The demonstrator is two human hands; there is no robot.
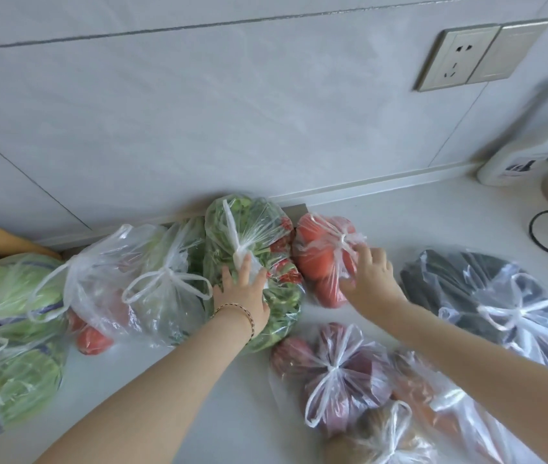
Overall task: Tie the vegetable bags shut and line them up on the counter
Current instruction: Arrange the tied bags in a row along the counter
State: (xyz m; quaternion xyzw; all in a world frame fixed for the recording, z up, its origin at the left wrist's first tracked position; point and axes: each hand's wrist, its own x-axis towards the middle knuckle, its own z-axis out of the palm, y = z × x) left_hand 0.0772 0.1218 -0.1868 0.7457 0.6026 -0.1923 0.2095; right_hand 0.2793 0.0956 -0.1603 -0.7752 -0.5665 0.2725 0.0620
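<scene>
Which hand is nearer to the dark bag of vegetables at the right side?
The right hand. It rests on the tomato bag, just left of the dark bag. The left hand lies on the green bag, farther left, with the tomato bag between.

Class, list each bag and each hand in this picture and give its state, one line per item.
Cabbage bag: tied, at the row's left end.
Green vegetable bag: tied, by the wall.
Tomato bag: tied, beside the greens.
Dark vegetable bag: tied, away from the wall.
Purple vegetable bag: tied, away from the wall.
Left hand: flat, pressing on the green vegetable bag.
Right hand: open, touching the tomato bag.
</scene>
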